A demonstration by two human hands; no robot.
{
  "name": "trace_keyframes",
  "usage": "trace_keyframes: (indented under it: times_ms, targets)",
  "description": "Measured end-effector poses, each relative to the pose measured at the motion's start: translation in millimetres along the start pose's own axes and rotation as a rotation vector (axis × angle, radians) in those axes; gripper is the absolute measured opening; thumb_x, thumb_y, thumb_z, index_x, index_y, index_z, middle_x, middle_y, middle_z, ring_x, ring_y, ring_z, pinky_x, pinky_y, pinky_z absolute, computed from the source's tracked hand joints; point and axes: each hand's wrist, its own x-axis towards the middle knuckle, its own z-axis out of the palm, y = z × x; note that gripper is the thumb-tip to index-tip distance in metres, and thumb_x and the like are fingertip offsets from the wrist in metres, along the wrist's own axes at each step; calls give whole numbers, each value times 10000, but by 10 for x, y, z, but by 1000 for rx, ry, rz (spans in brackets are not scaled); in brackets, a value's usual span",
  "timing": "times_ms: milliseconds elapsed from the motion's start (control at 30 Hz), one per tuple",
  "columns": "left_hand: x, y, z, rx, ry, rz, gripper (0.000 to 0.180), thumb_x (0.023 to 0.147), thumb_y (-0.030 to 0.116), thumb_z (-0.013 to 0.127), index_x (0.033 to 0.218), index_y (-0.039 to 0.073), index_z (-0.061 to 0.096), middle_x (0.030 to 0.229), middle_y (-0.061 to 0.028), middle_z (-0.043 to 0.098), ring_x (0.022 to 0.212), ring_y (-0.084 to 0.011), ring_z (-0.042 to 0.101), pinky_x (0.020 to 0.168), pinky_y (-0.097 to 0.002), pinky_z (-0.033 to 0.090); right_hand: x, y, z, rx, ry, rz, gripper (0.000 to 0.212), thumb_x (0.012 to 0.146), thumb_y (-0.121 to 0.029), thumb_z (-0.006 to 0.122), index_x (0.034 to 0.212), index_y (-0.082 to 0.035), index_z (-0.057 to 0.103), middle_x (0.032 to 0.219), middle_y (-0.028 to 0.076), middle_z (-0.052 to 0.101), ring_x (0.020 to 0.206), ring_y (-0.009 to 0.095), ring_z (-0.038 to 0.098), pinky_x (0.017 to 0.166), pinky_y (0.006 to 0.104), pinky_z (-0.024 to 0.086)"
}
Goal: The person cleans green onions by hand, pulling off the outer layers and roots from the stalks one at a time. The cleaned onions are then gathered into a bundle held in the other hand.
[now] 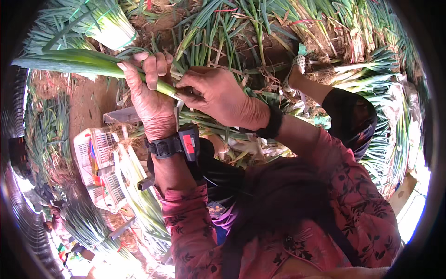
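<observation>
A long green onion (88, 64) lies across my left hand (153, 100), its leaves pointing left and its pale base to the right. The fingers of that hand are wrapped round the stalk. At the base end, my right hand (223, 95) is closed in a pinch with thumb and fingers against the stalk. Whether a peeled layer is also between those fingertips is hidden. Below both hands, loose green onions (202, 118) lie over my lap area.
A tied bundle of green onions (114, 32) stands at the far left. A white plastic basket (83, 156) sits left, beside pale stalks (132, 174) and a metal bar (121, 115). Rooted onions (357, 39) pile up at far right. Another person (58, 225) is at lower left.
</observation>
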Motion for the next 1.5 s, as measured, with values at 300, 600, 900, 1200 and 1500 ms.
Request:
trace_keyframes:
  times_ms: [300, 600, 900, 1200, 1500]
  targets:
    - [46, 45, -7, -282, -243, -113, 461, 861, 535, 541, 963, 88, 594, 530, 47, 371, 598, -124, 353, 770, -364, 409, -96, 195, -52, 380, -97, 399, 111, 827, -93, 632, 917, -55, 581, 753, 65, 587, 625, 203, 601, 589, 336, 499]
    - [111, 620, -397, -328, -278, 13, 356, 868, 317, 640, 975, -1, 521, 581, 25, 368, 426, -55, 290, 329, -205, 256, -1150, 682, -637, -180, -409, 85, 70, 854, -50, 515, 905, -2, 512, 836, 111, 555, 611, 287, 557, 574, 365, 477]
    - [119, 970, -791, -322, -174, 28, 440, 792, 313, 723, 987, -34, 538, 550, 38, 333, 449, -63, 314, 407, -211, 296, -1754, 1058, -898, -118, -454, 319, 216, 851, -94, 551, 1056, -28, 569, 979, 185, 588, 941, 344, 588, 790, 437, 478]
    - [73, 949, -1076, -258, -81, -3, 548, 783, 366, 715, 1067, -81, 576, 592, 42, 312, 508, -66, 297, 443, -199, 277, -1688, 813, -254, 258, -669, 475, 163, 877, -133, 578, 981, -22, 519, 784, 178, 582, 721, 318, 604, 649, 428, 452]
    - [-73, 1781, -1612, -65, 48, 343, 481, 844, 477, 606, 810, -2, 586, 518, 40, 304, 439, -78, 277, 401, -232, 264, -3408, 1917, -1143, -657, -1203, 1078, 301, 844, -117, 525, 1109, -141, 665, 938, 181, 661, 808, 293, 661, 740, 432, 508]
